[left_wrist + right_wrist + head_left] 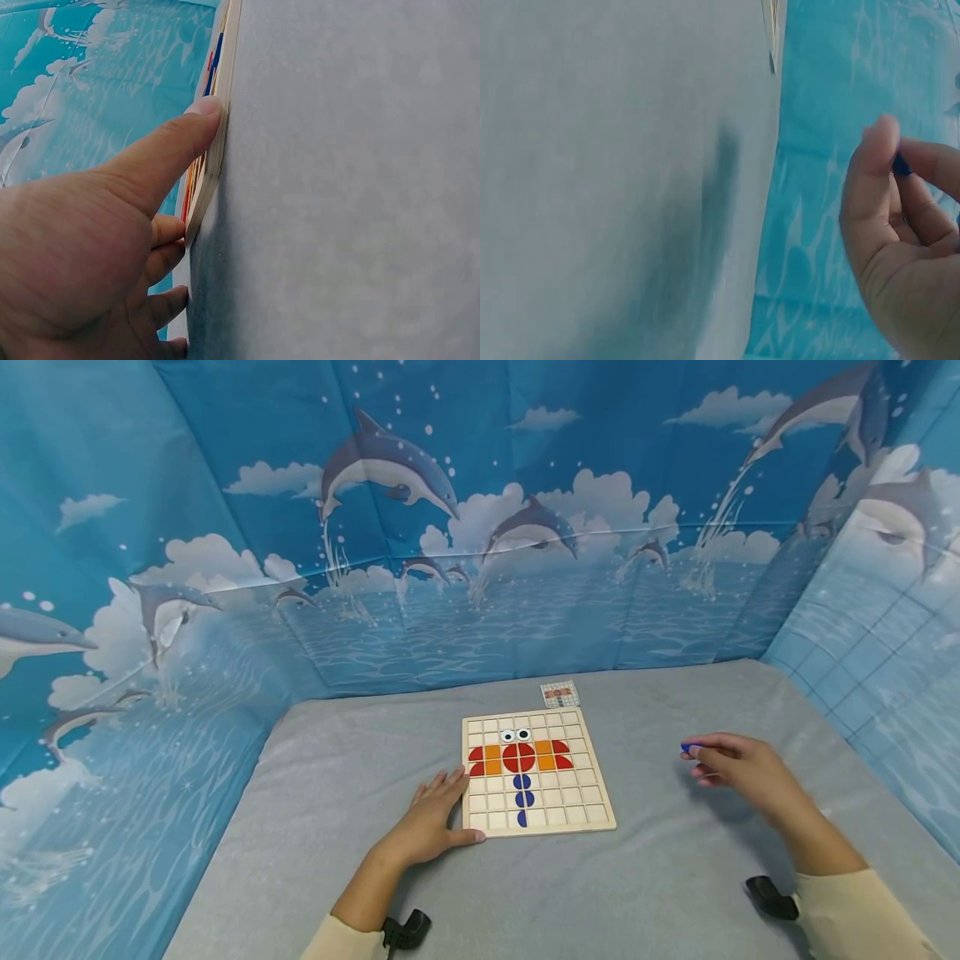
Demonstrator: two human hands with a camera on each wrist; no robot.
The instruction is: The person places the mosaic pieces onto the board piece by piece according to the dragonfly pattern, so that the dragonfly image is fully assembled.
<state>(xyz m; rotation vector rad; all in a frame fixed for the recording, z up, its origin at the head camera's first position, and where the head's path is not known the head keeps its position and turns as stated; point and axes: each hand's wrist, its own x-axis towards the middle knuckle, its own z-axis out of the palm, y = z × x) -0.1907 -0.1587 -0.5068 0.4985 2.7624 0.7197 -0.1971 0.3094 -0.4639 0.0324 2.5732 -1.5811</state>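
A wooden grid board lies on the cloth, bearing two eye tiles, red quarter-round tiles, orange square tiles and blue half-round tiles in a column. At the column's foot sits one single blue half-round. My left hand rests against the board's near left corner, its thumb on the front edge and its spread fingers along the left side. Off to the board's right, my right hand pinches a small blue tile between thumb and forefinger, raised above the cloth; fingers partly cover it.
Behind the board lies a small pattern card with a printed grid design. Grey cloth covers the table. A blue dolphin curtain hangs along the back and sides. Black wrist devices show on both forearms.
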